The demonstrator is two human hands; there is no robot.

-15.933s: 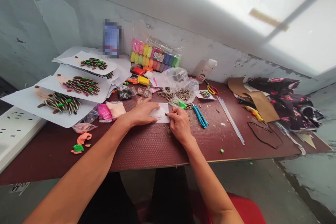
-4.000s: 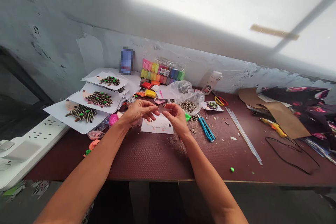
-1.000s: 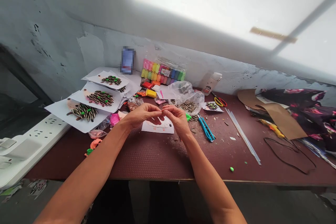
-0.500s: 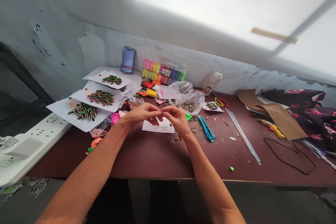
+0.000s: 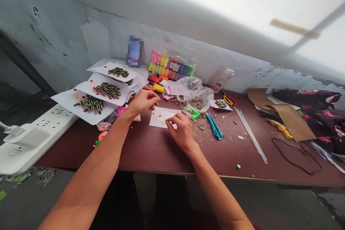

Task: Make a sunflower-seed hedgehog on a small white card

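A white paper card [image 5: 154,123] with a faint hedgehog outline, a dark nose and small feet lies flat on the brown table. Over its right part is my right hand [image 5: 181,129], thumb and forefinger pinched together on a small dark piece at the fingertips, too small to name. My left hand [image 5: 145,101] hovers at the card's upper left, fingers curled and thumb against them; what they hold, if anything, is hidden. Striped sunflower seeds [image 5: 198,103] spill from a clear plastic bag [image 5: 188,88] behind the right hand. Green clay [image 5: 194,114] sits beside them.
Finished hedgehog cards [image 5: 101,90] are stacked at left, near a white power strip [image 5: 51,129]. Coloured clay packs [image 5: 168,68] and a bottle [image 5: 221,79] stand behind. On the right are a blue cutter [image 5: 215,126], scissors [image 5: 229,99], glue sticks [image 5: 250,134] and a glue gun [image 5: 281,129].
My hands were together, fingertips touching above the card. They have parted: the left moved back and left, the right came down onto the card. The view shifted slightly.
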